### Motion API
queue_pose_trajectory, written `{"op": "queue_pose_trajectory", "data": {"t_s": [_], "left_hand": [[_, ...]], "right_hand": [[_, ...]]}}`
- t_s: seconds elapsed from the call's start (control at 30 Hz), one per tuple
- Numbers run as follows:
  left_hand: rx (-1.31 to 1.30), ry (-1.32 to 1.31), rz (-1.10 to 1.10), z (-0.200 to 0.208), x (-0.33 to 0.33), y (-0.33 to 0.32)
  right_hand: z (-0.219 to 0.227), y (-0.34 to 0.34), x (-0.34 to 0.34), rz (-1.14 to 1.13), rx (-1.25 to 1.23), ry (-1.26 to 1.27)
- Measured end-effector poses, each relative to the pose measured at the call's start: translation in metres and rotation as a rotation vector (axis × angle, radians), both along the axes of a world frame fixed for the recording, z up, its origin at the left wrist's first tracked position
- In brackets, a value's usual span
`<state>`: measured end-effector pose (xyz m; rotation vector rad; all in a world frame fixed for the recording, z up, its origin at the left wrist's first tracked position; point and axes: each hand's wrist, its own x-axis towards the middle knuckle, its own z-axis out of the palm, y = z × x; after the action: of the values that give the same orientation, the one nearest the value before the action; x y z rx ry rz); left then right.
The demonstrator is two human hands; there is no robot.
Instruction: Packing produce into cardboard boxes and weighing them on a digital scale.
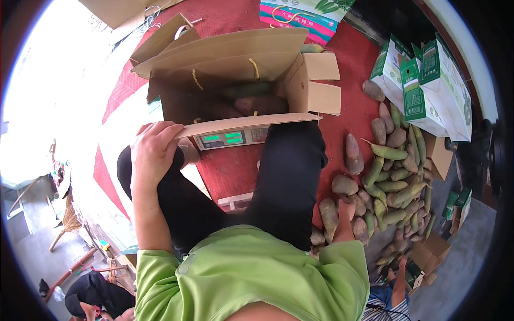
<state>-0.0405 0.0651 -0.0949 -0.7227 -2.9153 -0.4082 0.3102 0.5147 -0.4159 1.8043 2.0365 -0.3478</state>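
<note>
A brown cardboard box with yellow rope handles stands in front of me, its flaps raised. Inside lie a green radish and a few reddish-brown roots, dim in the shadow. My left hand is closed over the left corner of the box's near flap. Below that flap shows a scale's display panel with lit green digits. Out to the right, my right hand reaches down among the roots, just under a plump reddish-brown root. Its fingers are mostly hidden, and any hold cannot be made out.
A heap of green radishes and reddish-brown roots spreads over the red floor covering at right. White-and-green cartons stand behind it. A striped gift box is at the far side. Other people work at lower left and lower right.
</note>
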Motion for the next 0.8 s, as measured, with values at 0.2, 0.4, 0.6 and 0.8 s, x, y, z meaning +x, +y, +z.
{"op": "queue_pose_trajectory", "data": {"t_s": [0.2,0.4,0.6,0.8], "left_hand": [[-0.067,-0.232,-0.111,0.018,-0.019,-0.003],[-0.145,-0.138,-0.012,0.013,-0.007,0.004],[-0.201,0.000,0.120,0.001,0.005,-0.012],[-0.199,-0.018,0.172,-0.004,0.010,-0.014]], "right_hand": [[-0.050,0.048,0.075,-0.462,-0.192,0.724],[0.081,0.024,-0.016,-0.566,-0.238,1.006],[0.233,0.005,-0.143,-0.229,-0.321,1.478],[0.341,-0.046,-0.261,0.317,-0.582,1.534]]}}
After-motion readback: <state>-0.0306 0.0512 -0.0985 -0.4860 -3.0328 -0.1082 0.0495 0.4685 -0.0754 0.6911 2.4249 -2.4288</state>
